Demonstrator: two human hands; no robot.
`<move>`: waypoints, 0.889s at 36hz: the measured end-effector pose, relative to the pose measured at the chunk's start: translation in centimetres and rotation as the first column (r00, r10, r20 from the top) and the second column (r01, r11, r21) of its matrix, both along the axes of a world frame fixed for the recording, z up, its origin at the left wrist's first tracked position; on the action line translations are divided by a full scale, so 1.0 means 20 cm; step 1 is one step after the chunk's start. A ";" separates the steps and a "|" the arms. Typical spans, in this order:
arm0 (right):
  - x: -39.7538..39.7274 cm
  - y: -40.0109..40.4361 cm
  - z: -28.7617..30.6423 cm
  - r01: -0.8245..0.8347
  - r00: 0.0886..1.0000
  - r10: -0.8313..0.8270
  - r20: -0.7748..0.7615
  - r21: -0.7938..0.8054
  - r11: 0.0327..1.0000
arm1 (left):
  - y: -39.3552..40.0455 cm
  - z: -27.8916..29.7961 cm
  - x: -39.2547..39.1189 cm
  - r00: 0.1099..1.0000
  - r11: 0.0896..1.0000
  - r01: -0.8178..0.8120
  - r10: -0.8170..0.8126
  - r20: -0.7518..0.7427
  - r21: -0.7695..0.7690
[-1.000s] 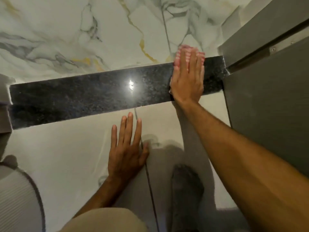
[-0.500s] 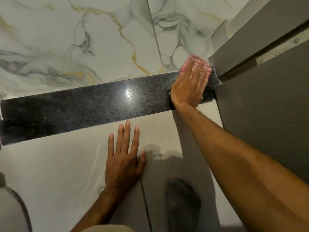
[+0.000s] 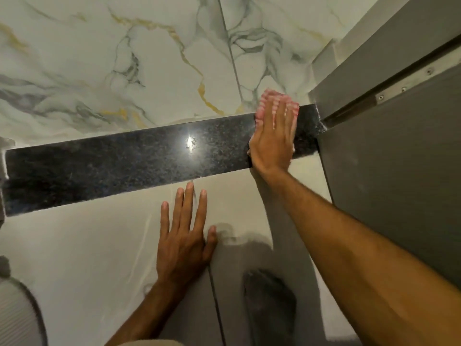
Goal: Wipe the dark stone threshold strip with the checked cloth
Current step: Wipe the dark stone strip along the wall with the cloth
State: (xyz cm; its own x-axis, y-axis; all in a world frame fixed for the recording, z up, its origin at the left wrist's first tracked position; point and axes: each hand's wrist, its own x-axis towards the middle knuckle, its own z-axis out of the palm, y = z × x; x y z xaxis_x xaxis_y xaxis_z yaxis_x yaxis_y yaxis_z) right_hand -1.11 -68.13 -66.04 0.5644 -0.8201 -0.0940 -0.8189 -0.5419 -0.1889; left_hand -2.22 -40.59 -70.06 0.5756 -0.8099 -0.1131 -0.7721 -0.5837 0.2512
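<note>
Right hand (image 3: 273, 143) lying flat, fingers together, pressing checked cloth (image 3: 269, 98) onto right end of dark threshold strip (image 3: 124, 166), grey door (image 3: 399, 183) crowding it, left hand (image 3: 183, 242) spreading open on pale floor (image 3: 74, 245), marble tile (image 3: 99, 58) beyond

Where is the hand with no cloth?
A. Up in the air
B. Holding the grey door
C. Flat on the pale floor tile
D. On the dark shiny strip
C: the left hand lies flat with fingers spread on the pale floor tile, just short of the dark stone threshold strip, while the right hand presses the checked cloth onto the strip.
</note>
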 end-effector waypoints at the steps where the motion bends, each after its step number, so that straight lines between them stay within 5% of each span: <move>1: 0.05 0.02 0.00 -0.056 0.998 0.056 0.000 0.005 0.998 | 0.00 0.00 0.00 1.000 1.000 -0.004 0.004 -0.004 0.008; 7: -0.26 0.49 0.02 -0.425 0.904 0.423 0.064 0.020 0.905 | 0.09 0.03 -0.04 0.999 0.998 0.010 -0.006 -0.045 0.070; 12: -0.44 0.40 0.04 -0.565 0.825 0.564 0.041 0.023 0.825 | 0.27 0.04 -0.03 0.998 0.993 0.054 -0.051 -0.034 0.102; 20: 0.20 0.55 0.02 -0.196 0.978 0.197 0.072 -0.023 0.980 | 0.33 0.03 -0.08 0.981 0.979 -0.187 0.183 0.060 0.084; 22: 0.27 0.70 0.00 -0.361 0.929 0.354 0.105 0.054 0.931 | 0.34 0.05 -0.08 0.960 0.955 -0.278 0.274 0.057 0.102; 25: 0.11 0.88 -0.03 -0.684 0.729 0.673 0.120 0.095 0.724 | 0.42 0.08 -0.04 0.933 0.918 -0.360 0.357 0.049 0.165; 28: -0.13 0.87 -0.04 -0.768 0.641 0.764 0.074 0.069 0.637 | 0.55 0.10 0.04 0.887 0.872 -0.460 0.459 0.048 0.168; 32: -0.16 0.71 0.01 -0.582 0.813 0.582 0.018 -0.017 0.813 | 0.72 0.08 0.20 0.811 0.802 -0.585 0.581 0.064 0.120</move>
State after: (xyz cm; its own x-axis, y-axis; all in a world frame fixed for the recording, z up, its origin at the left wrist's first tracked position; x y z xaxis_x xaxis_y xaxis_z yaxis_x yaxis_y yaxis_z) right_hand -4.27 -53.91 -65.92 0.9384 -0.3383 -0.0699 -0.3455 -0.9180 -0.1949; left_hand 1.74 -26.27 -68.47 0.9382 -0.3001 -0.1724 -0.2805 -0.9511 0.1289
